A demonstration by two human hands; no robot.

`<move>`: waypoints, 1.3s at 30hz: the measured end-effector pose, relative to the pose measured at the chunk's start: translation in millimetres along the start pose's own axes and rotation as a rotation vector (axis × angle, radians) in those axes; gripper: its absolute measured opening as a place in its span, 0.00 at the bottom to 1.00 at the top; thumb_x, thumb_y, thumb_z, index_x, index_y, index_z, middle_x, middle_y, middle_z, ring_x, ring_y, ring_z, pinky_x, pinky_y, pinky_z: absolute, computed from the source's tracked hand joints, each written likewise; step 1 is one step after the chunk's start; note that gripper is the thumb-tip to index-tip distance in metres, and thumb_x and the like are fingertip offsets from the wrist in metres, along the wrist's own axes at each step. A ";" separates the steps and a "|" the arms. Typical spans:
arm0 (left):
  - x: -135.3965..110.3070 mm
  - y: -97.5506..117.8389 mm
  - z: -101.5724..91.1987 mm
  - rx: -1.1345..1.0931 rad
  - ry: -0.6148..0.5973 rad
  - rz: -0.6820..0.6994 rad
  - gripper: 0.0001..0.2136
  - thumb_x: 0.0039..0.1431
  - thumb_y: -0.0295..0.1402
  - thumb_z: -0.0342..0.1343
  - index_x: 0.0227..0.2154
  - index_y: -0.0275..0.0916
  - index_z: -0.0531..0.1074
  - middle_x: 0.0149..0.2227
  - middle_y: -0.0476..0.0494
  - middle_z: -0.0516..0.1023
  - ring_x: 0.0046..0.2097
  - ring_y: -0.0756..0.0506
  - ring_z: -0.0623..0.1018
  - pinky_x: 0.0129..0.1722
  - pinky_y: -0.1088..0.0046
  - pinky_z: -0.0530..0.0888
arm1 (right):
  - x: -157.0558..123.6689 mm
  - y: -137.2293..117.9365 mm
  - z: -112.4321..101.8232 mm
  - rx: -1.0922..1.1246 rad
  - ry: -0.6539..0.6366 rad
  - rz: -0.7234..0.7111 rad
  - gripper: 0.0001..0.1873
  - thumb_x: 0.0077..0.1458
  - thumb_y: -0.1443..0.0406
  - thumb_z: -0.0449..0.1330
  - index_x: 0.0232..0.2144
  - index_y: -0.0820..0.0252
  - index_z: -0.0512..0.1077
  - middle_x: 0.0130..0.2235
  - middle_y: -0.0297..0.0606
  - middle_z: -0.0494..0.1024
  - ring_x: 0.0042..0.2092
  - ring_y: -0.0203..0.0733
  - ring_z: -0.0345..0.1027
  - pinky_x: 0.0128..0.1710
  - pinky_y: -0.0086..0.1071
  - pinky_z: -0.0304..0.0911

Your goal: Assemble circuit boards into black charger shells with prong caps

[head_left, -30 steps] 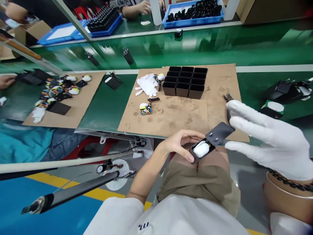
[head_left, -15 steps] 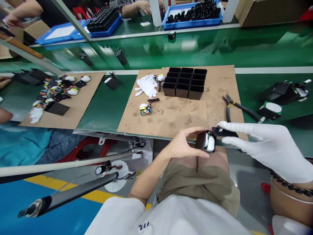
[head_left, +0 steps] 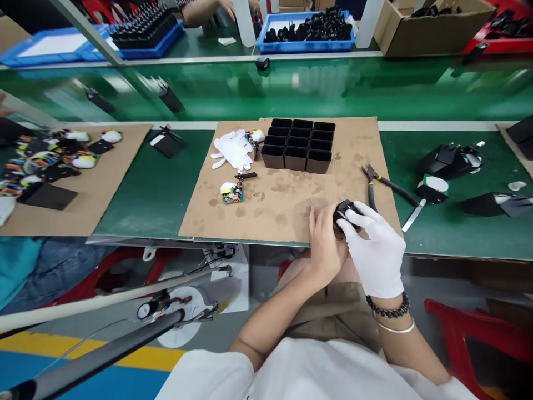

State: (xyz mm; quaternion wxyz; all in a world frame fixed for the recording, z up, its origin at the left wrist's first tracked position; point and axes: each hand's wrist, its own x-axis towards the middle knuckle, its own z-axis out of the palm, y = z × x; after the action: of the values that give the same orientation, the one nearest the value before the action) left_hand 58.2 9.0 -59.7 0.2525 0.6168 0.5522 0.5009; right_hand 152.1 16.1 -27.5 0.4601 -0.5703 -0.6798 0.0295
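Observation:
Both my hands close round a small black charger case (head_left: 345, 210) at the near edge of the brown cardboard mat (head_left: 287, 194). My bare left hand (head_left: 325, 241) grips it from the left. My right hand (head_left: 375, 244), in a white glove, presses on it from the right and from above. Most of the case is hidden by my fingers. A block of several empty black cases (head_left: 300, 144) stands further back on the mat. A small circuit board with a white part (head_left: 231, 192) lies to the left.
Pliers (head_left: 385, 182) lie right of my hands. A spare white glove (head_left: 232, 150) lies by the cases. Black parts (head_left: 452, 161) sit on the green belt at right. Another mat with boards (head_left: 54, 166) is at left. Blue trays (head_left: 308, 28) stand behind, with another person's hand.
The lid that stood open over the white insert is now down on the case. Both hands moved from over my lap onto the mat's near edge and closed round the case.

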 end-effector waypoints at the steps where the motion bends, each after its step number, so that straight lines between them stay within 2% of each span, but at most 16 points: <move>1: 1.1 0.1 -2.0 0.014 -0.011 -0.007 0.24 0.59 0.28 0.55 0.58 0.42 0.61 0.57 0.37 0.76 0.59 0.38 0.75 0.72 0.45 0.52 | 0.9 2.6 -1.3 0.016 -0.047 -0.005 0.07 0.57 0.65 0.66 0.39 0.55 0.81 0.49 0.42 0.83 0.48 0.49 0.81 0.49 0.44 0.78; 4: 6.7 0.2 -12.5 0.086 -0.095 -0.021 0.23 0.58 0.27 0.57 0.57 0.42 0.63 0.56 0.37 0.77 0.59 0.39 0.76 0.71 0.45 0.54 | 3.5 13.6 -6.6 0.154 -0.142 -0.030 0.12 0.56 0.66 0.67 0.43 0.57 0.80 0.49 0.42 0.83 0.49 0.48 0.80 0.49 0.41 0.78; 7: 9.5 -3.3 -34.2 0.175 -0.183 0.012 0.20 0.59 0.30 0.60 0.55 0.43 0.67 0.56 0.39 0.78 0.59 0.39 0.76 0.71 0.43 0.51 | 3.9 18.5 -13.4 0.188 -0.138 -0.102 0.13 0.55 0.68 0.67 0.45 0.57 0.79 0.46 0.40 0.84 0.47 0.48 0.81 0.49 0.41 0.79; 9: 8.0 -8.6 -53.0 0.238 -0.144 0.035 0.18 0.61 0.33 0.61 0.53 0.43 0.69 0.55 0.39 0.79 0.59 0.39 0.76 0.71 0.42 0.50 | 2.7 15.9 -16.7 0.112 -0.091 -0.149 0.16 0.54 0.69 0.68 0.46 0.54 0.79 0.47 0.39 0.84 0.47 0.49 0.81 0.49 0.41 0.79; 12: 3.5 -20.4 -78.8 0.329 -0.003 0.050 0.18 0.62 0.35 0.60 0.54 0.43 0.67 0.53 0.39 0.80 0.58 0.40 0.77 0.71 0.44 0.51 | 1.0 10.9 -15.8 0.027 -0.057 -0.173 0.17 0.53 0.70 0.68 0.46 0.52 0.79 0.49 0.39 0.83 0.47 0.50 0.81 0.48 0.39 0.80; 16: 0.0 -36.2 -94.6 0.420 0.063 0.021 0.22 0.62 0.33 0.59 0.58 0.42 0.64 0.50 0.39 0.80 0.55 0.39 0.79 0.69 0.43 0.53 | 3.4 12.3 -9.7 0.141 -0.138 -0.199 0.13 0.55 0.71 0.66 0.43 0.57 0.79 0.46 0.40 0.85 0.46 0.47 0.81 0.49 0.37 0.79; 20: 0.0 -36.5 -91.3 0.368 0.013 0.042 0.17 0.63 0.34 0.58 0.54 0.42 0.68 0.51 0.40 0.80 0.56 0.39 0.78 0.69 0.45 0.57 | 2.4 14.7 -6.4 0.133 -0.112 -0.206 0.16 0.54 0.71 0.68 0.45 0.54 0.79 0.48 0.39 0.84 0.47 0.47 0.81 0.49 0.36 0.79; 24: 7.5 -25.2 -78.6 -0.062 -0.219 0.040 0.21 0.66 0.35 0.56 0.62 0.45 0.66 0.60 0.38 0.75 0.62 0.41 0.74 0.65 0.57 0.68 | -10.5 20.3 3.3 0.275 -0.168 -0.149 0.17 0.58 0.70 0.65 0.49 0.52 0.78 0.52 0.37 0.82 0.52 0.45 0.79 0.54 0.36 0.76; 26: 14.3 -22.3 -70.4 -0.213 -0.297 0.020 0.22 0.67 0.35 0.55 0.63 0.46 0.65 0.63 0.38 0.72 0.63 0.42 0.73 0.62 0.62 0.71 | -18.4 24.0 8.2 0.298 -0.202 -0.047 0.21 0.59 0.68 0.65 0.54 0.50 0.76 0.55 0.37 0.80 0.55 0.47 0.76 0.56 0.39 0.75; 28: 21.4 -22.2 -63.1 -0.264 -0.305 -0.006 0.20 0.67 0.36 0.55 0.60 0.46 0.69 0.61 0.39 0.73 0.61 0.42 0.74 0.61 0.63 0.73 | -24.6 26.1 11.5 0.319 -0.218 0.087 0.29 0.60 0.65 0.65 0.63 0.50 0.67 0.57 0.39 0.78 0.55 0.48 0.76 0.54 0.40 0.77; 30: 26.7 -23.7 -58.4 -0.290 -0.287 -0.027 0.17 0.66 0.35 0.56 0.57 0.45 0.73 0.58 0.39 0.76 0.58 0.42 0.76 0.57 0.65 0.75 | -27.7 25.7 12.6 0.321 -0.213 0.179 0.33 0.61 0.61 0.65 0.66 0.51 0.63 0.58 0.40 0.78 0.55 0.49 0.77 0.53 0.41 0.77; 34: 30.1 -26.2 -56.7 -0.342 -0.249 -0.041 0.15 0.65 0.34 0.58 0.54 0.44 0.76 0.55 0.40 0.78 0.55 0.44 0.78 0.52 0.70 0.78 | -22.7 20.9 9.3 0.256 -0.233 0.090 0.23 0.62 0.62 0.63 0.60 0.49 0.72 0.57 0.37 0.79 0.57 0.48 0.75 0.58 0.41 0.73; 36: 29.6 -26.4 -57.4 -0.354 -0.241 -0.048 0.15 0.65 0.33 0.58 0.54 0.45 0.76 0.55 0.40 0.78 0.54 0.45 0.79 0.53 0.70 0.78 | -17.4 19.8 6.4 0.234 -0.289 0.018 0.25 0.63 0.63 0.61 0.62 0.48 0.69 0.60 0.37 0.76 0.59 0.47 0.73 0.59 0.40 0.72; 39: 28.2 -26.0 -57.7 -0.343 -0.224 -0.022 0.15 0.66 0.33 0.57 0.55 0.44 0.76 0.54 0.40 0.79 0.53 0.45 0.80 0.54 0.69 0.78 | -11.0 20.6 2.4 0.186 -0.397 -0.061 0.29 0.66 0.62 0.57 0.67 0.47 0.61 0.69 0.39 0.63 0.66 0.48 0.64 0.63 0.41 0.68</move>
State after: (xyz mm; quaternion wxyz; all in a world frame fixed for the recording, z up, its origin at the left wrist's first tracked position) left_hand -7.9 28.3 -51.2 0.4192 0.6105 0.4338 0.5132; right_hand 165.2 15.6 -47.1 0.3684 -0.4875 -0.7685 0.1898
